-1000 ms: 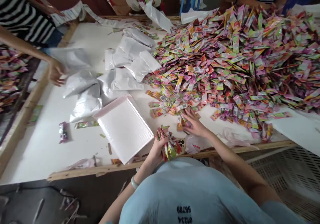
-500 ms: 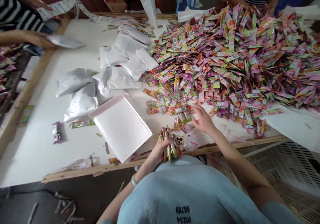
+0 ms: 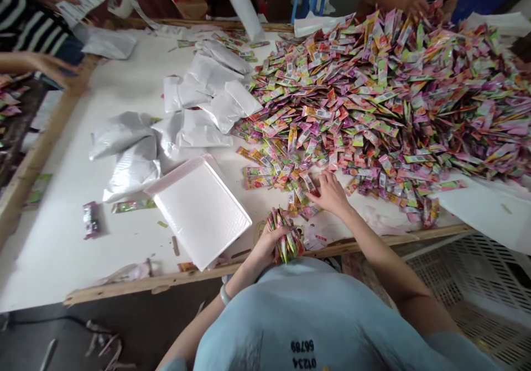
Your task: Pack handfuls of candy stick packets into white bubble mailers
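My left hand is wrapped round a bunch of small colourful packets, held upright at the table's front edge, close to my body. To its right and farther in, my right hand reaches down at the near edge of the big heap of packets. Its thumb and fingers are closed on a packet. A few loose packets lie flat to the left of this hand. A white padded envelope lies tilted on the table, left of my left hand.
Several filled silvery-white bags lie at the left middle of the white table. Other people's hands are at the far left and far right edges. A white crate stands at lower right.
My right hand has drawn slightly left and its fingers have closed on a packet. At the far left, a person's hand has let go of a white bag. A far-right hand now touches the heap.
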The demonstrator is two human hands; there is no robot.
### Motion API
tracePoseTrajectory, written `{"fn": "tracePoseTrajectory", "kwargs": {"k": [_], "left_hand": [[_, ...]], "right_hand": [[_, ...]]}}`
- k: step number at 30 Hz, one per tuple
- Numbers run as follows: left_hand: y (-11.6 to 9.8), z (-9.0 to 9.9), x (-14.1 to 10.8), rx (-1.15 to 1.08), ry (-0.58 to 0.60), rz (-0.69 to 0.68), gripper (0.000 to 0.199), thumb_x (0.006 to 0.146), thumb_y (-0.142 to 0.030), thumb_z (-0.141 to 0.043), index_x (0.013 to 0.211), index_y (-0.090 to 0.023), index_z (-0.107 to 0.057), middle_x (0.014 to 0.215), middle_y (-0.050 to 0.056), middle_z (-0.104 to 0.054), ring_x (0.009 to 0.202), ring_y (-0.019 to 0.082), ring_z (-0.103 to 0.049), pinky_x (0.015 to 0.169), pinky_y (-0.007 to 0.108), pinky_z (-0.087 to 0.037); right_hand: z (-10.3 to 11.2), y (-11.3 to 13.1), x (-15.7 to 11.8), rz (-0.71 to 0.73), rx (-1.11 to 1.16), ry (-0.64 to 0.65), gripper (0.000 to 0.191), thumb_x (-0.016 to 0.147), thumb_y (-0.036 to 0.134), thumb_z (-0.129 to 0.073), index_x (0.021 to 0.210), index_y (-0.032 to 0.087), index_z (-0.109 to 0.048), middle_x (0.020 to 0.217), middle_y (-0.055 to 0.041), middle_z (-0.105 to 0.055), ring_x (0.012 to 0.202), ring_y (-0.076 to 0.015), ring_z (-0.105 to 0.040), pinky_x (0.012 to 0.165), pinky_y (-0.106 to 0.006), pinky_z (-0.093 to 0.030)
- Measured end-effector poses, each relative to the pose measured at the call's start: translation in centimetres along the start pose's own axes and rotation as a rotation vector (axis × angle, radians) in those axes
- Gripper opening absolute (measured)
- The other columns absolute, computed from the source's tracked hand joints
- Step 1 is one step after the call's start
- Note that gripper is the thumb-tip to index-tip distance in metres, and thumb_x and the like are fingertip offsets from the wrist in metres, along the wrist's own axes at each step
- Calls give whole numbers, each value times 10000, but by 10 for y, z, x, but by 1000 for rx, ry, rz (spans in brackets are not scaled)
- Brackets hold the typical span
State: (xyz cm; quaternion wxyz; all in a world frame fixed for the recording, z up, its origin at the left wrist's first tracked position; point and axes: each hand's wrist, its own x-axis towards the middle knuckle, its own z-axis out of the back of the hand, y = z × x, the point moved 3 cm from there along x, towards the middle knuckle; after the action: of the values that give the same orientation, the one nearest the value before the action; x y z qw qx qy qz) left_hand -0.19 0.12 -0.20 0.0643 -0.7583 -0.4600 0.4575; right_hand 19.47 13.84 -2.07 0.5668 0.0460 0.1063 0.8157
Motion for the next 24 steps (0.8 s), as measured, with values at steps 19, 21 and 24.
{"fn": "tracePoseTrajectory", "kwargs": {"k": [19,21,24], "left_hand": [[3,-7,9,1,-33,-74,412,554,-253,-918,865,-186,-656,653,-14,-701,551,154,-658,578,255,-526],[2,-7,8,-9,-30,-77,424,552,-245,-923,876,-181,-657,663,-9,-707,552,155,-666,571,252,-527],[1,-7,4,-34,-26,-89,454,542,-246,-934,888,-176,-647,666,-12,-703,553,154,-673,547,237,-514]], "right_hand": [[-15,-39,-60,23,298,257,459,923,153,-468,1380,168,-437,1225,-173,-679,1104,-292,-664,941,-417,-508],[-19,-37,-63,34,237,379,371,875,107,-539,1243,155,-534,1128,-162,-710,1025,-291,-684,892,-392,-513],[-16,-41,-55,17,237,380,205,902,140,-554,1106,156,-571,1048,-145,-706,955,-281,-685,837,-377,-523]]}}
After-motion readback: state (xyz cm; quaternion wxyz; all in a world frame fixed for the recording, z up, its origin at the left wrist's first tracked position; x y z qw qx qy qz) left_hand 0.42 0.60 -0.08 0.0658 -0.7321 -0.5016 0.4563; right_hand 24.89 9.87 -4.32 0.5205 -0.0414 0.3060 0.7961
